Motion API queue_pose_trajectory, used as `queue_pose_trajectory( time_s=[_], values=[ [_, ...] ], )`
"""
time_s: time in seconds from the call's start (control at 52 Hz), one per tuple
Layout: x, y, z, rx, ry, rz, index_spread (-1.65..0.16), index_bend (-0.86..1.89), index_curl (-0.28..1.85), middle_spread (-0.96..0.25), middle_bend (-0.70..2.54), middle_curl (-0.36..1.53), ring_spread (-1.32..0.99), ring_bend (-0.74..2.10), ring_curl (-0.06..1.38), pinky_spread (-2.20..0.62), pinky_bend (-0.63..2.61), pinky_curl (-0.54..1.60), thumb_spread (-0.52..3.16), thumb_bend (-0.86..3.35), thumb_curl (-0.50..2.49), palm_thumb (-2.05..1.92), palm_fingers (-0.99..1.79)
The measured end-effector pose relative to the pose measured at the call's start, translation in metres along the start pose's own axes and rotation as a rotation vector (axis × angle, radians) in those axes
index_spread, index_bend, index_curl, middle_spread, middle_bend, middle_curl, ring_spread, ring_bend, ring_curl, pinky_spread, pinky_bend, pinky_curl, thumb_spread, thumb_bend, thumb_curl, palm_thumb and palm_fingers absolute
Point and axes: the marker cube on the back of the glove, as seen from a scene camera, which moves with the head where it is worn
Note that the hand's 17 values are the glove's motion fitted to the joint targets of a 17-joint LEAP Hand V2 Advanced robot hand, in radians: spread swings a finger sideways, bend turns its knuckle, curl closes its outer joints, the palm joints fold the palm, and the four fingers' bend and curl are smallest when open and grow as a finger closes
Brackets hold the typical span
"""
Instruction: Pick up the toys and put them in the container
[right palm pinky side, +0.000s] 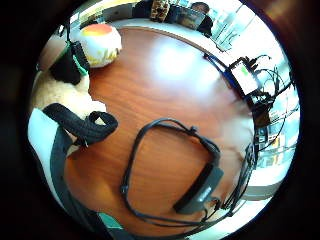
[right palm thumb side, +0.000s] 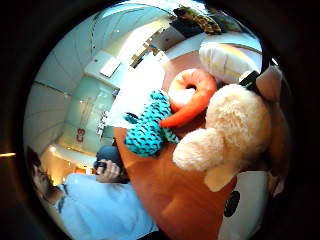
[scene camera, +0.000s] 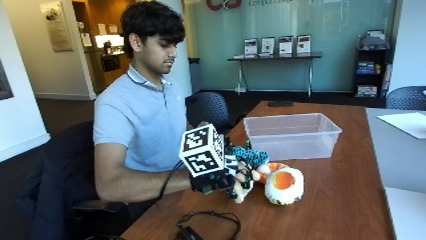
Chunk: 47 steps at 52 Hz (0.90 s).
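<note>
Person seated at a wooden surface (scene camera: 346, 200). Right hand (scene camera: 223, 175), black glove, sits low over the near part of the surface, fingers curled round a cream plush (right palm thumb side: 227, 135); the plush pokes out below the hand in the outside view and fills the thumb-side palm view, close to the palm. Can't tell if the plush is lifted or resting on the wood.

Other toys bunched just beside the hand: teal patterned toy (right palm thumb side: 147, 130), orange ring (right palm thumb side: 192, 97) touching it, and a white ball toy with an orange spot (scene camera: 284, 186) on the side away from the person.

Clear container (scene camera: 293, 134) stands further back on the surface, apart from the toys, open top, no toys visible inside.

Black cable loop with a small black box (right palm pinky side: 197, 192) lies on the surface at the near edge, close to the hand.
</note>
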Motion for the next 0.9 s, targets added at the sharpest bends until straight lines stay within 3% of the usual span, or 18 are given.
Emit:
queue_pose_trajectory(
  time_s=[0.135,0.25,0.404,0.539,0.75,0.808,0.827,0.904],
  values=[
    [-0.035,-0.032,-0.042,0.141,-0.039,-0.039,-0.13,0.17,0.08,-0.04,0.27,0.07,-0.12,0.55,0.18,-0.31,0.88,0.25,0.48,0.6,0.14,0.73,1.13],
    [-0.098,-0.082,-0.059,0.193,-0.075,-0.163,-0.16,0.18,0.11,-0.05,0.31,0.11,-0.15,0.6,0.22,-0.35,0.9,0.3,0.66,0.66,0.15,0.75,1.11],
    [-0.199,-0.139,-0.039,0.093,-0.06,-0.392,-0.19,0.19,0.14,-0.06,0.35,0.14,-0.18,0.63,0.25,-0.38,0.91,0.33,0.81,0.69,0.16,0.74,1.11],
    [-0.243,-0.162,-0.009,-0.047,-0.065,-0.502,-0.21,0.16,0.16,-0.07,0.37,0.17,-0.19,0.64,0.27,-0.39,0.93,0.35,0.89,0.69,0.17,0.73,1.06],
    [-0.25,-0.173,0.023,-0.207,-0.114,-0.475,-0.22,0.15,0.15,-0.06,0.35,0.2,-0.19,0.63,0.29,-0.41,1.01,0.38,0.98,0.69,0.18,0.71,1.0],
    [-0.236,-0.17,0.022,-0.264,-0.096,-0.431,-0.23,0.15,0.16,-0.05,0.26,0.18,-0.18,0.55,0.28,-0.39,1.05,0.4,1.04,0.69,0.18,0.69,0.76],
    [-0.231,-0.169,0.021,-0.263,-0.085,-0.417,-0.25,0.13,0.16,-0.04,0.17,0.17,-0.17,0.48,0.27,-0.35,1.08,0.42,1.1,0.67,0.17,0.63,0.48],
    [-0.199,-0.166,0.011,-0.218,-0.001,-0.336,-0.27,0.09,0.15,-0.04,0.19,0.18,-0.16,0.51,0.29,-0.33,1.16,0.43,1.21,0.54,0.13,0.39,0.45]
  ],
)
